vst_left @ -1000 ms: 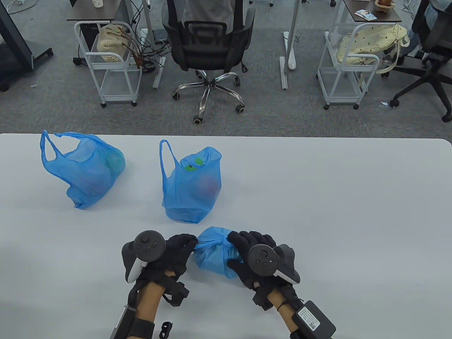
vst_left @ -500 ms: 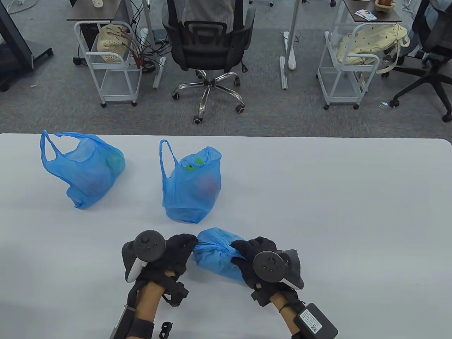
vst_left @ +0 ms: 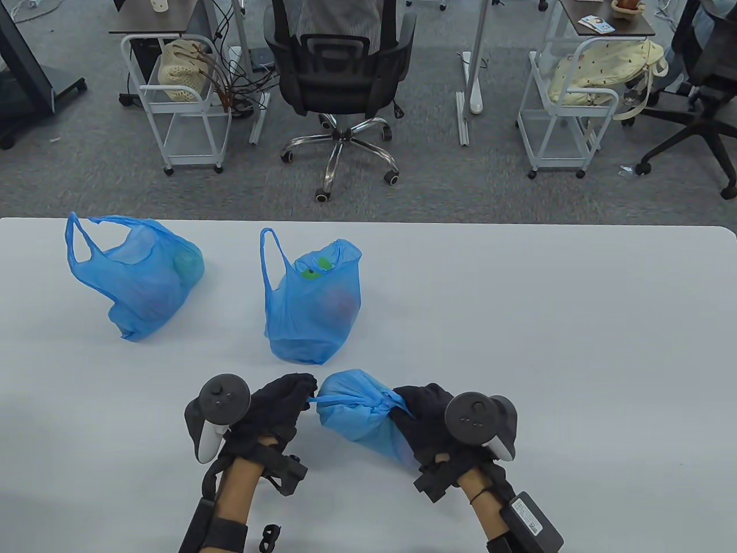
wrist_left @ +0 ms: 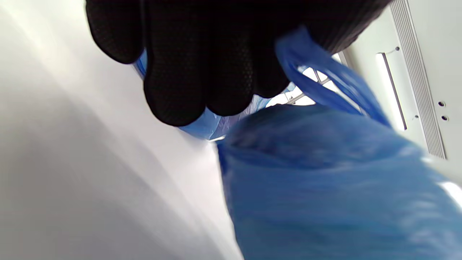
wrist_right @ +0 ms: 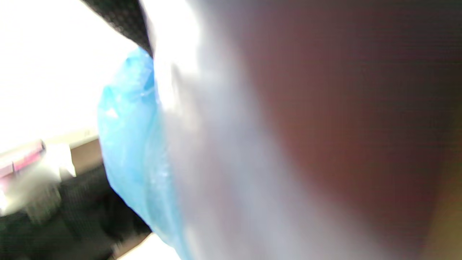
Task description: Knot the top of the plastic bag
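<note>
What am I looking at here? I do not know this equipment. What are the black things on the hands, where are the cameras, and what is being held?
These are a person's two hands in black sensor gloves; the round devices strapped on their backs are trackers. One camera looks down at the white table; one more sits on each wrist, and the right wrist view is mostly blur. The left hand and right hand each pull one end of the nearest blue bag's knot. Left fingers grip a blue strand. Two more blue bags, the far left bag and the middle bag, stand open behind.
</note>
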Available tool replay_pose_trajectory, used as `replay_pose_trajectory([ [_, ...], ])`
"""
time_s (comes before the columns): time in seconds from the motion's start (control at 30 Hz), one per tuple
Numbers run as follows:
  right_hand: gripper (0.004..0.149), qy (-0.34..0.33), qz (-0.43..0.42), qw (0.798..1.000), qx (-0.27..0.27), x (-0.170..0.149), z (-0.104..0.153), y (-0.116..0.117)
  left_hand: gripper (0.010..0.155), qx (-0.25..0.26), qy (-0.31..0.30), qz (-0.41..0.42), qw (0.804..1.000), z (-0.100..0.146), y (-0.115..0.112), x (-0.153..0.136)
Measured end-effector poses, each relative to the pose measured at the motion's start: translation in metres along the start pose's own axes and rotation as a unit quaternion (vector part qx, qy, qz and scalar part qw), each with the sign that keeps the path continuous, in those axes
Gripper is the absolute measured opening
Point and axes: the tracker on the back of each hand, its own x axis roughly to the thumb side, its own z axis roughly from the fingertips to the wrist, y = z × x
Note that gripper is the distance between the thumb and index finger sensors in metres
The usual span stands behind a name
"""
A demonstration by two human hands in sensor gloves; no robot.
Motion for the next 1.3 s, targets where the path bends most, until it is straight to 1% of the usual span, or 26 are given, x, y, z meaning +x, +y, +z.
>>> replay_pose_trajectory([
  [0.07,0.038,0.019,-0.056,0.998,-0.038,-0.008,0.002,-0.016,0.047,0.023,0.009,0.015,1.000,0.001,0.005,-0.004],
  [0.1,0.038,0.030,-0.083,0.994,-0.066,-0.013,0.004,-0.026,0.047,0.039,0.013,0.021,0.999,0.002,0.008,-0.006],
  [0.13,0.038,0.038,-0.097,0.991,-0.082,-0.016,0.005,-0.032,0.047,0.054,0.016,0.023,0.998,0.003,0.010,-0.007],
  [0.17,0.038,0.049,-0.110,0.987,-0.109,-0.022,0.008,-0.042,0.047,0.077,0.019,0.021,0.997,0.005,0.014,-0.008],
  [0.2,0.038,0.058,-0.111,0.984,-0.129,-0.025,0.010,-0.047,0.047,0.088,0.020,0.017,0.996,0.006,0.015,-0.008],
  [0.33,0.038,0.126,-0.057,0.962,-0.234,-0.040,0.022,-0.073,0.049,0.133,0.024,0.003,0.991,0.010,0.022,-0.008],
  [0.43,0.038,0.167,-0.025,0.943,-0.289,-0.047,0.024,-0.088,0.052,0.141,0.025,0.005,0.990,0.011,0.024,-0.007],
  [0.5,0.038,0.190,-0.003,0.929,-0.317,-0.054,0.018,-0.099,0.054,0.144,0.026,0.002,0.989,0.012,0.022,-0.006],
  [0.57,0.038,0.210,0.024,0.920,-0.330,-0.059,0.008,-0.107,0.056,0.143,0.027,-0.005,0.989,0.011,0.021,-0.005],
  [0.63,0.038,0.235,0.078,0.908,-0.338,-0.066,-0.011,-0.121,0.057,0.137,0.028,-0.013,0.990,0.010,0.018,-0.005],
  [0.67,0.038,0.240,0.092,0.903,-0.343,-0.067,-0.018,-0.126,0.058,0.133,0.028,-0.013,0.991,0.010,0.017,-0.005],
  [0.77,0.038,0.260,0.175,0.879,-0.360,-0.071,-0.045,-0.145,0.059,0.122,0.032,-0.005,0.992,0.010,0.010,-0.007],
  [0.83,0.038,0.272,0.220,0.866,-0.358,-0.072,-0.057,-0.152,0.060,0.118,0.034,-0.006,0.992,0.010,0.008,-0.006],
  [0.87,0.038,0.279,0.229,0.862,-0.357,-0.073,-0.060,-0.154,0.060,0.116,0.033,-0.009,0.993,0.009,0.008,-0.006],
  [1.0,0.038,0.329,0.186,0.849,-0.368,-0.096,-0.064,-0.152,0.061,0.118,0.030,-0.018,0.992,0.009,0.008,-0.004],
  [1.1,0.039,0.347,0.180,0.844,-0.367,-0.112,-0.063,-0.148,0.061,0.123,0.030,-0.020,0.992,0.008,0.012,-0.004],
  [1.2,0.039,0.349,0.183,0.843,-0.366,-0.119,-0.064,-0.147,0.061,0.124,0.041,-0.023,0.991,0.004,0.016,-0.006],
  [1.27,0.040,0.349,0.166,0.847,-0.364,-0.122,-0.064,-0.148,0.061,0.125,0.043,-0.010,0.991,0.002,0.018,-0.008],
  [1.3,0.041,0.354,0.151,0.845,-0.372,-0.124,-0.064,-0.149,0.061,0.130,0.043,0.004,0.991,0.000,0.019,-0.010],
])
